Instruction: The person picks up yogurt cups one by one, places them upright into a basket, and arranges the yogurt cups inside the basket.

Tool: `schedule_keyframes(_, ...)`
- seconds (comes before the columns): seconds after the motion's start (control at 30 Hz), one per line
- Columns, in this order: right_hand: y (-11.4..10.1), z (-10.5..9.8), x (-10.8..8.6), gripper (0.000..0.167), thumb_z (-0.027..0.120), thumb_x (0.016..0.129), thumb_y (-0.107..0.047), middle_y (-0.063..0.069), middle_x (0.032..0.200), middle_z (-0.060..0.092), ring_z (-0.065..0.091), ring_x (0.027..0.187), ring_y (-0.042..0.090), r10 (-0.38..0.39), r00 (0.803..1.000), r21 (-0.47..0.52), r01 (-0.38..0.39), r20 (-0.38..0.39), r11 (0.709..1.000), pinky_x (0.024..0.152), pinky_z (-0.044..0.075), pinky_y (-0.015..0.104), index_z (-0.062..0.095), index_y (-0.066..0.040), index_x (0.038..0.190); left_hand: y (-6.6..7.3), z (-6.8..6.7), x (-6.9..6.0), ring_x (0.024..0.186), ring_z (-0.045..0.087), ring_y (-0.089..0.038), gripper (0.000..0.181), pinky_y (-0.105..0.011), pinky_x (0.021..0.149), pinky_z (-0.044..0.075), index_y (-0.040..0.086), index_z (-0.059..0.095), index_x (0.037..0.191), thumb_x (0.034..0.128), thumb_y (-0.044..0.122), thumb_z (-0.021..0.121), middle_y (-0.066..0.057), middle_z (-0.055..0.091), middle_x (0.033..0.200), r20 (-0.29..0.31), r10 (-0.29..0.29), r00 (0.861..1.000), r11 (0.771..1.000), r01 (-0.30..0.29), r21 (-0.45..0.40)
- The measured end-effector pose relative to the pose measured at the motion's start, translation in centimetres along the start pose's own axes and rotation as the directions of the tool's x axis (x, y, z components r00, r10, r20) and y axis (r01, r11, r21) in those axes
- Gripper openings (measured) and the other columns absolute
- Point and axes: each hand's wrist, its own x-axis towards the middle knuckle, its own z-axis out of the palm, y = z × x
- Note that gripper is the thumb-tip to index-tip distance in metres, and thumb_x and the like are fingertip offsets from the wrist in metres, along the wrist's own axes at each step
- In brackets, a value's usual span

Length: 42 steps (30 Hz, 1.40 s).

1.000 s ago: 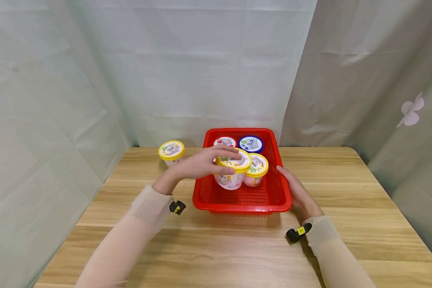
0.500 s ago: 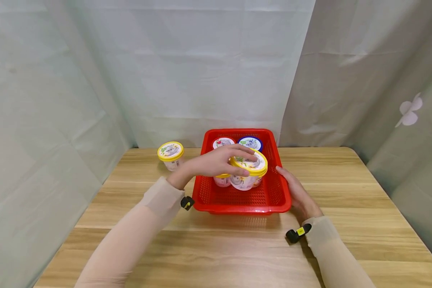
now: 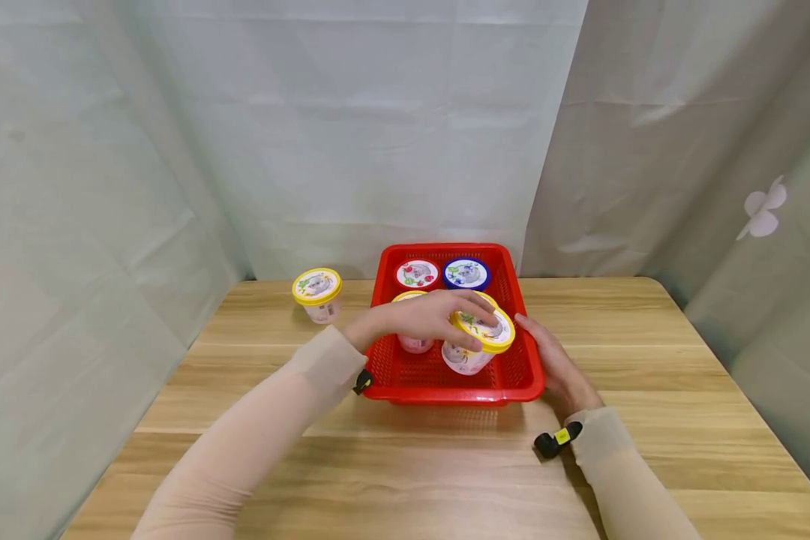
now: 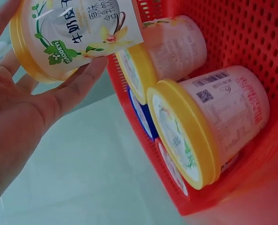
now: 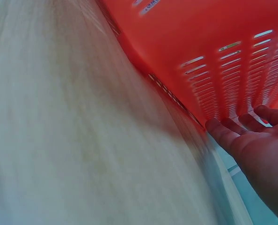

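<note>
My left hand (image 3: 435, 315) grips a yellow-lidded tub (image 3: 468, 361) by its top, fingers over the lid, and holds it tilted above the front of the red basket (image 3: 445, 395). In the left wrist view, thumb and fingers span this tub (image 4: 78, 35). Behind my fingers sits another yellow-lidded tub (image 4: 176, 49), mostly covered in the head view. A third yellow-lidded tub (image 3: 415, 345) stands at the basket's left. Farther back are a red-lidded tub (image 3: 417, 274) and a blue-lidded tub (image 3: 466, 274). My right hand (image 3: 556, 367) touches the basket's right side with fairly straight fingers (image 5: 218, 131).
One more yellow-lidded tub (image 3: 319, 292) stands on the wooden table (image 3: 405, 480), left of the basket. Pale cloth (image 3: 378, 135) hangs behind the table and along both sides. A small black device is strapped at each wrist.
My left hand has carried the gripped tub rightward and slightly toward me across the basket, uncovering the tub at the left. My right hand stays at the basket's side.
</note>
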Motion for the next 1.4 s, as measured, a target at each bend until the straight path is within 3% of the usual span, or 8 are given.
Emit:
schedule_keyframes(0.2, 0.0, 0.0, 0.0, 0.053, 0.043, 0.109, -0.051, 0.001, 0.125, 0.065, 0.067, 0.111, 0.016, -0.02, 1.0, 0.007, 0.02, 0.015, 1.0, 0.095, 0.058, 0.038, 0.038, -0.016, 0.148, 0.1, 0.7, 0.5, 0.141, 0.041, -0.015, 0.048, -0.027, 0.105, 0.046, 0.024, 0.067, 0.141, 0.0945, 0.031, 0.077, 0.004, 0.05, 0.152, 0.035, 0.001, 0.999, 1.0, -0.001, -0.002)
schedule_keyframes(0.43, 0.0, 0.1, 0.0, 0.061, 0.044, 0.108, -0.051, 0.003, 0.127, 0.063, 0.067, 0.11, 0.018, -0.007, 1.0, -0.001, 0.007, -0.004, 1.0, 0.095, 0.058, 0.039, 0.033, -0.013, 0.154, 0.5, 1.4, 0.9, 0.14, 0.041, -0.014, 0.047, -0.024, 0.1, 0.049, 0.026, 0.068, 0.139, 0.0937, 0.029, 0.078, 0.004, 0.053, 0.15, 0.066, -0.043, 0.997, 0.999, 0.045, -0.029)
schedule_keyframes(0.83, -0.1, 0.0, 0.0, 0.07, 0.043, 0.108, -0.052, 0.003, 0.133, 0.058, 0.064, 0.113, 0.017, 0.0, 1.0, -0.026, 0.0, -0.003, 1.0, 0.097, 0.057, 0.034, 0.026, -0.007, 0.159, 1.3, 2.5, 2.0, 0.133, 0.046, -0.012, 0.046, -0.026, 0.106, 0.046, 0.023, 0.069, 0.137, 0.0929, 0.033, 0.079, 0.001, 0.055, 0.148, 0.157, -0.053, 0.986, 0.996, 0.042, 0.073)
schedule_keyframes(1.07, -0.1, 0.0, 0.1, 0.07, 0.04, 0.109, -0.052, 0.002, 0.131, 0.059, 0.064, 0.112, 0.016, -0.004, 1.0, -0.046, 0.004, 0.0, 0.999, 0.096, 0.057, 0.033, 0.025, -0.005, 0.159, 1.4, 2.6, 2.3, 0.136, 0.046, -0.014, 0.045, -0.031, 0.111, 0.044, 0.021, 0.068, 0.139, 0.097, 0.035, 0.074, 0.0, 0.055, 0.149, 0.195, -0.062, 0.979, 0.993, 0.041, 0.109)
schedule_keyframes(1.23, -0.1, -0.1, 0.0, 0.07, 0.041, 0.109, -0.051, 0.002, 0.134, 0.058, 0.065, 0.114, 0.016, 0.0, 1.0, -0.041, -0.001, -0.018, 0.999, 0.097, 0.056, 0.034, 0.025, -0.006, 0.16, 1.2, 2.6, 2.1, 0.137, 0.046, -0.015, 0.033, -0.033, 0.114, 0.042, 0.018, 0.069, 0.137, 0.1057, 0.024, 0.06, -0.001, 0.054, 0.15, 0.228, -0.076, 0.971, 0.997, 0.068, 0.045)
schedule_keyframes(1.4, -0.1, -0.1, -0.1, 0.071, 0.042, 0.109, -0.052, 0.004, 0.138, 0.056, 0.064, 0.116, 0.017, 0.007, 1.0, -0.047, -0.008, -0.023, 0.999, 0.098, 0.056, 0.035, 0.024, -0.008, 0.161, 1.1, 2.4, 1.7, 0.139, 0.045, -0.017, 0.034, -0.035, 0.114, 0.042, 0.019, 0.071, 0.134, 0.1042, 0.011, 0.059, 0.0, 0.054, 0.151, 0.235, -0.089, 0.968, 0.996, 0.081, 0.042)
